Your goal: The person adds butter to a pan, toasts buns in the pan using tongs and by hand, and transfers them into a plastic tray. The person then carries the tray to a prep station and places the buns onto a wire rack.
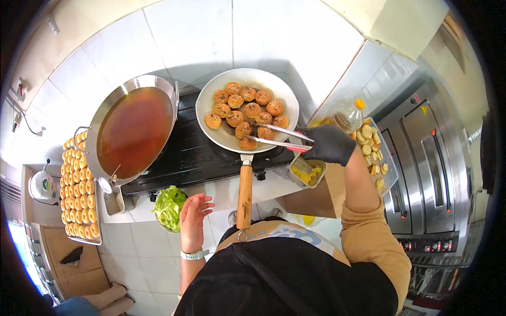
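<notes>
1. Buns (252, 109): round, golden-brown, dark-flecked tops; grouped inside white frying pan (290, 100) on black stove (184, 160).
2. Right hand (332, 146), black glove: fingers closed around tongs (279, 142); tong tips at buns near pan's lower edge, exact contact unclear.
3. Left hand (195, 213), bare: fingers loosely bent, slightly apart, just beside lettuce (170, 204) in bowl.
4. Large metal pan (95, 134): reddish-brown liquid (136, 131).
5. Tray (99, 224): rows of golden pieces (79, 187).
6. Small metal container (298, 178): yellow food (310, 175).
7. Clear tub (389, 174): pale, browned pieces (367, 138).
</notes>
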